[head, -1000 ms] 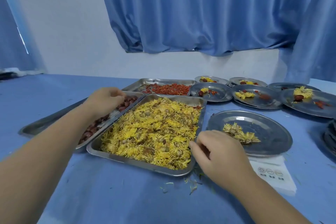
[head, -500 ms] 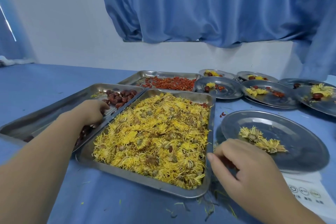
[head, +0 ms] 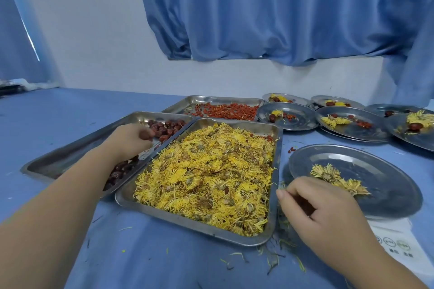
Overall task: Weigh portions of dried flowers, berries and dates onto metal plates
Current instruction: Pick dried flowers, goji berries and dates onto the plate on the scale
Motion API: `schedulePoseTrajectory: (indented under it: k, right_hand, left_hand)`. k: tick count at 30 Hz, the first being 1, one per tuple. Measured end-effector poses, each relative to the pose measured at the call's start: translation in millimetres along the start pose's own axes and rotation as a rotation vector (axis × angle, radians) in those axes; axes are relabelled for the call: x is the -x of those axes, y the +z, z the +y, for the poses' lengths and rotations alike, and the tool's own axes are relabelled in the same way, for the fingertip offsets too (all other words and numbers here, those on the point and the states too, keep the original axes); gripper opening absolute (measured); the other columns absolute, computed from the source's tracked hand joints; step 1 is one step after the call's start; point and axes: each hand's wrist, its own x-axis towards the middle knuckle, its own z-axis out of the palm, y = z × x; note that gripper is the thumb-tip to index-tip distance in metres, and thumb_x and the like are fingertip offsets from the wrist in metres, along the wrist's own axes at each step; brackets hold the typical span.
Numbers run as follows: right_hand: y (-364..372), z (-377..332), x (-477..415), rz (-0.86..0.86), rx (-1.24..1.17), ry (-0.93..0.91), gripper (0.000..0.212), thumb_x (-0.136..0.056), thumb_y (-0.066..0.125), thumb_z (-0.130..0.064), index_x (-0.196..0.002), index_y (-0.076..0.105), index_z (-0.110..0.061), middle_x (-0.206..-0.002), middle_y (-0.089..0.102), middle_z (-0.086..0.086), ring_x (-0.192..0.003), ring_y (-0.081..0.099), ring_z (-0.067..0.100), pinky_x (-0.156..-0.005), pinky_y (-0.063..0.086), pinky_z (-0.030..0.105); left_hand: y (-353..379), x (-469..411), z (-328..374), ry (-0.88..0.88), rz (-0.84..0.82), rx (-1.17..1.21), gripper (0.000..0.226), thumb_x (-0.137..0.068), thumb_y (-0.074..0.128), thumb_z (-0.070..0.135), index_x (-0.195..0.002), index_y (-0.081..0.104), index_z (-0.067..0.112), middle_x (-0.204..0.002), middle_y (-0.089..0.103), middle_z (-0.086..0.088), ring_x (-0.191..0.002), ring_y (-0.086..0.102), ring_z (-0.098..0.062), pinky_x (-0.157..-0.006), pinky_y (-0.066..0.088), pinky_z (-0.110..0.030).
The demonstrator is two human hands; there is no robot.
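A long tray of dark red dates (head: 70, 155) lies at the left. My left hand (head: 126, 140) hovers over it and pinches one date (head: 146, 135) in its fingertips. Beside it is the big tray of yellow dried flowers (head: 206, 176), and behind that a tray of red berries (head: 225, 110). A round metal plate (head: 387, 185) with a few flowers (head: 335, 178) sits on a white scale (head: 394, 244). Between the flower tray and this plate, my right hand (head: 317, 213) rests with fingers loosely curled and nothing seen in it.
Several filled metal plates (head: 350, 122) stand at the back right, each with flowers, berries and a date. Loose petals (head: 277, 256) litter the blue tablecloth near the flower tray's front corner. A blue curtain and a white wall lie behind.
My left hand has gone from the near part of the date tray toward its far end and now holds a date. My right hand has hardly moved.
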Motion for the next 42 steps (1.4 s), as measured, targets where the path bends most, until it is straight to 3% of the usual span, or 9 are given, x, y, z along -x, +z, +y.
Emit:
schedulePoseTrajectory:
  k: [6, 8, 11, 15, 20, 28, 33, 38, 42]
  right_hand:
    - [-18, 7, -1, 0.226, -0.349, 0.301, 0.034, -0.085, 0.057, -0.031, -0.056, 0.049, -0.014, -0.052, 0.047, 0.007, -0.047, 0.042, 0.014, -0.045, 0.032, 0.023]
    - [-27, 12, -2, 0.324, -0.455, 0.415, 0.035, -0.087, 0.057, -0.032, -0.058, 0.052, -0.013, -0.054, 0.049, 0.010, -0.046, 0.039, 0.009, -0.043, 0.032, 0.018]
    - [-38, 21, -4, 0.453, -0.639, 0.593, 0.038, -0.090, 0.056, -0.031, -0.057, 0.053, -0.012, -0.051, 0.050, 0.006, -0.046, 0.040, 0.010, -0.043, 0.035, 0.020]
    - [-49, 32, -9, 0.600, -0.909, 0.808, 0.039, -0.089, 0.057, -0.030, -0.051, 0.055, -0.022, -0.050, 0.051, -0.004, -0.045, 0.042, 0.009, -0.042, 0.034, 0.022]
    - [-57, 43, -13, 0.714, -1.092, 0.924, 0.043, -0.090, 0.056, -0.027, -0.047, 0.052, -0.022, -0.046, 0.049, -0.003, -0.038, 0.038, 0.009, -0.036, 0.031, 0.020]
    - [-68, 48, -15, 0.758, -1.249, 0.893, 0.047, -0.090, 0.056, -0.023, -0.043, 0.055, -0.021, -0.044, 0.048, 0.000, -0.035, 0.038, 0.010, -0.035, 0.031, 0.021]
    - [-70, 43, -15, 0.726, -1.266, 0.920, 0.048, -0.090, 0.056, -0.023, -0.043, 0.054, -0.021, -0.045, 0.045, 0.000, -0.035, 0.036, 0.012, -0.035, 0.028, 0.021]
    - [-83, 42, -29, 0.566, -1.296, 0.902, 0.039, -0.091, 0.056, -0.022, -0.053, 0.051, -0.017, -0.046, 0.044, 0.001, -0.037, 0.035, 0.012, -0.034, 0.027, 0.023]
    - [-100, 57, -63, 0.313, -1.138, 0.823, 0.030, -0.091, 0.057, -0.022, -0.062, 0.054, -0.013, -0.051, 0.049, 0.002, -0.042, 0.038, 0.012, -0.039, 0.030, 0.025]
  left_hand:
    - [0, 26, 87, 0.179, 0.016, 0.348, 0.022, -0.088, 0.067, 0.017, -0.106, 0.067, 0.029, -0.103, 0.067, 0.011, -0.089, 0.066, -0.011, -0.069, 0.052, -0.025]
    - [5, 34, 119, 0.245, -0.041, 0.399, 0.024, -0.090, 0.066, 0.016, -0.105, 0.066, 0.034, -0.101, 0.068, 0.011, -0.074, 0.067, -0.010, -0.059, 0.057, -0.028]
    - [14, 46, 165, 0.345, -0.090, 0.442, 0.029, -0.090, 0.064, 0.013, -0.102, 0.065, 0.039, -0.098, 0.067, 0.013, -0.061, 0.062, -0.002, -0.047, 0.048, -0.017]
    - [34, 59, 220, 0.479, -0.199, 0.416, 0.035, -0.088, 0.060, 0.010, -0.106, 0.065, 0.039, -0.106, 0.066, 0.015, -0.091, 0.064, -0.002, -0.073, 0.055, -0.024]
    - [60, 64, 272, 0.583, -0.314, 0.343, 0.034, -0.088, 0.059, 0.009, -0.110, 0.065, 0.035, -0.103, 0.064, 0.019, -0.097, 0.062, -0.001, -0.079, 0.049, -0.017]
    - [88, 49, 317, 0.646, -0.388, 0.305, 0.031, -0.090, 0.061, 0.016, -0.115, 0.064, 0.033, -0.100, 0.062, 0.021, -0.090, 0.060, -0.001, -0.066, 0.045, -0.010]
    - [94, 44, 330, 0.692, -0.485, 0.282, 0.031, -0.091, 0.061, 0.017, -0.117, 0.062, 0.034, -0.109, 0.063, 0.016, -0.099, 0.061, -0.005, -0.083, 0.052, -0.022]
    - [69, 27, 321, 0.676, -0.436, 0.319, 0.026, -0.092, 0.060, 0.021, -0.114, 0.063, 0.035, -0.107, 0.063, 0.017, -0.094, 0.060, 0.000, -0.080, 0.048, -0.016]
    - [44, -3, 298, 0.602, -0.329, 0.234, 0.026, -0.091, 0.060, 0.023, -0.113, 0.065, 0.036, -0.107, 0.063, 0.020, -0.096, 0.058, 0.007, -0.077, 0.044, -0.015]
